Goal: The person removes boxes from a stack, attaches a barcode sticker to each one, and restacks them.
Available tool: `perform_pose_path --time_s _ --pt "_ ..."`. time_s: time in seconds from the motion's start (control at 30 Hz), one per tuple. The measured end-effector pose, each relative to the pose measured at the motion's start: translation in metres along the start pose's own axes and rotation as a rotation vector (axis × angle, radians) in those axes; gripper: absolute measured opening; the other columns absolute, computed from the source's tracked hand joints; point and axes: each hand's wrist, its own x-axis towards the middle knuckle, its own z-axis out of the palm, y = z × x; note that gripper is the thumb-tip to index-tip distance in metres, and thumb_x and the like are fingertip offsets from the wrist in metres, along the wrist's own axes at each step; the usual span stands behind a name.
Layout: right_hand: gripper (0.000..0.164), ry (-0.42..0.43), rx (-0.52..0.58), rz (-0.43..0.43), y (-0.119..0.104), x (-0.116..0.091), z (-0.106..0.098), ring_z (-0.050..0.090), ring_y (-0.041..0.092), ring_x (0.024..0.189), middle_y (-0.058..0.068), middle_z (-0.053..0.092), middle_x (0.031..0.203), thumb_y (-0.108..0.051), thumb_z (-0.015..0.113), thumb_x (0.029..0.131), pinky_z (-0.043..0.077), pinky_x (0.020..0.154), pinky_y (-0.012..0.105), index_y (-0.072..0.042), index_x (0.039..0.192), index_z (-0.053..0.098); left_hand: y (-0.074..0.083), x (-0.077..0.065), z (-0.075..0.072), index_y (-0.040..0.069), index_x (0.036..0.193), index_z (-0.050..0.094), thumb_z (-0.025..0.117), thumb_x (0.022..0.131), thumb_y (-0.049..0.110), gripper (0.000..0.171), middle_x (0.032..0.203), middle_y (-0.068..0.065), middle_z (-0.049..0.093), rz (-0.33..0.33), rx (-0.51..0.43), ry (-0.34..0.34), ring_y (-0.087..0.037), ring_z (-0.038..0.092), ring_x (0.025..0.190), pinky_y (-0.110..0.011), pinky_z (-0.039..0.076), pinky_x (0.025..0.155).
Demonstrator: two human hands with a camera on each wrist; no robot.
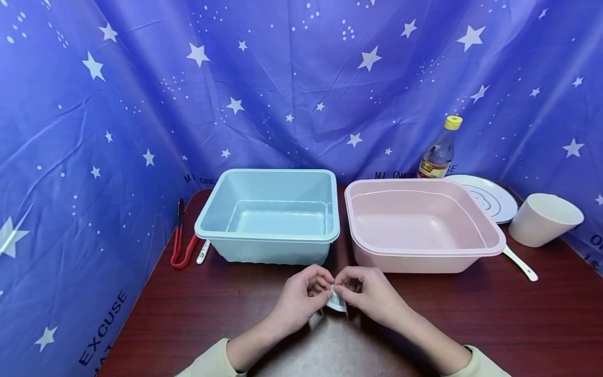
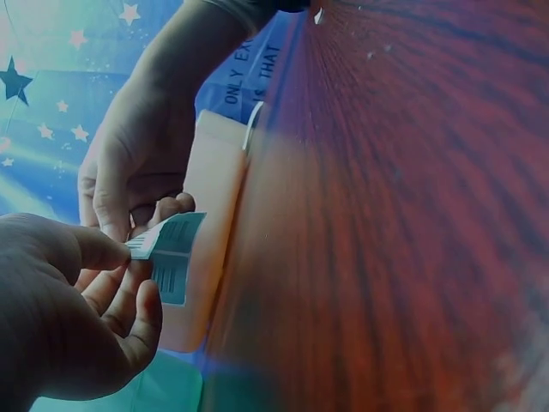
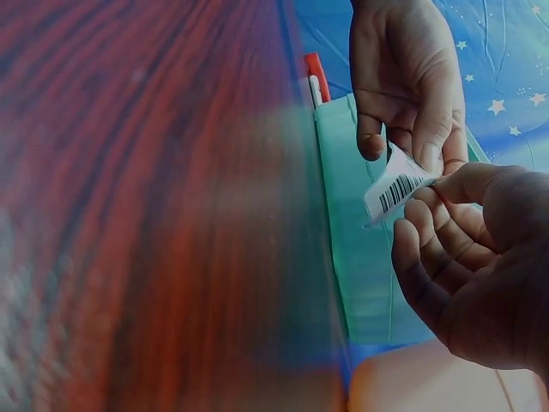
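A small barcode label [image 1: 336, 302], white with dark print, is held between both hands over the near side of the table. My left hand [image 1: 300, 299] pinches its top edge between thumb and forefinger. Right beside it, the right hand [image 1: 374, 296] pinches the same edge, the fingertips of both hands almost meeting. In the right wrist view the label [image 3: 396, 190] hangs bent, its black bars showing. Seen from the left wrist, the label [image 2: 171, 270] appears folded or doubled, with a pale line across it. Fingers cover its upper part.
Behind the hands stand a light blue basin [image 1: 268, 238] and a pink basin [image 1: 424, 254]. Red-handled tongs [image 1: 179, 251] and a white handle [image 1: 203, 252] lie left. At right are a yellow-capped bottle [image 1: 435, 157], a white plate [image 1: 504, 201], a white cup [image 1: 537, 222] and a spoon handle [image 1: 523, 265].
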Motion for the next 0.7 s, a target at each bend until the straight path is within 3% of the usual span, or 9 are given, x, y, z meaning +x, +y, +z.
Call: perform_pose_path --time_s 0.4,0.7 --pt "0.018 -0.041 -0.012 0.06 0.001 0.001 -0.007 0.057 0.004 0.066 -0.014 0.061 0.073 -0.006 0.073 0.09 0.049 0.058 0.024 -0.022 0.083 0.068 -0.001 0.0 0.001 0.001 0.106 0.064 0.068 0.087 -0.007 0.021 0.089 -0.01 0.071 -0.008 0.011 0.0 -0.008 0.062 0.078 -0.02 0.049 0.067" --pt "0.022 -0.012 -0.047 0.091 0.0 0.001 -0.012 0.053 0.004 0.065 -0.013 0.057 0.071 -0.002 0.071 0.083 0.044 0.058 0.022 -0.023 0.08 0.065 -0.001 0.001 0.0 0.001 0.11 0.061 0.068 0.086 -0.008 0.027 0.087 -0.012 0.071 -0.022 -0.015 0.01 -0.009 0.062 0.077 -0.02 0.051 0.069"
